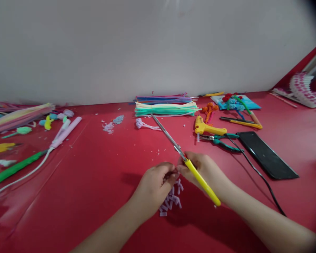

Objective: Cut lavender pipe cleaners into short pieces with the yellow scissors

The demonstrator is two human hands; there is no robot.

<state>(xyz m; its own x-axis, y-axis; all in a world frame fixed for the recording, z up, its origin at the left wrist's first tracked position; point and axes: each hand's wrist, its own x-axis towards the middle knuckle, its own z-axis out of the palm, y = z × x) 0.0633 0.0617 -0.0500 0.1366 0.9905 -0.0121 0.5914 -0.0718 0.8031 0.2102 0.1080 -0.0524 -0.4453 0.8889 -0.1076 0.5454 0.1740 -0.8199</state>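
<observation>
My right hand (pixel 204 172) is closed around scissors (pixel 196 175) with yellow handles. Their metal blades point away toward the back left. Fingertips of my left hand (pixel 156 184) are pinched together and meet the right fingertips; whatever lies between them is hidden. Under the hands, a small pile of short lilac cut pieces (pixel 171 201) lies on the red tabletop (pixel 105 196). Farther back rests a lilac pipe-cleaner flower (pixel 144 124) with pale stems, in front of a bundle of green and cream pipe cleaners (pixel 165 109).
At right lie a yellow glue gun (pixel 209 129), green-handled pliers (pixel 225 142), a black phone (pixel 265 153) and a dark cable (pixel 258 172). On the left are a pink hair-iron-like tool (pixel 65 133) with a white cord and more pipe cleaners (pixel 21 116). Fluff scraps (pixel 109 127) lie behind.
</observation>
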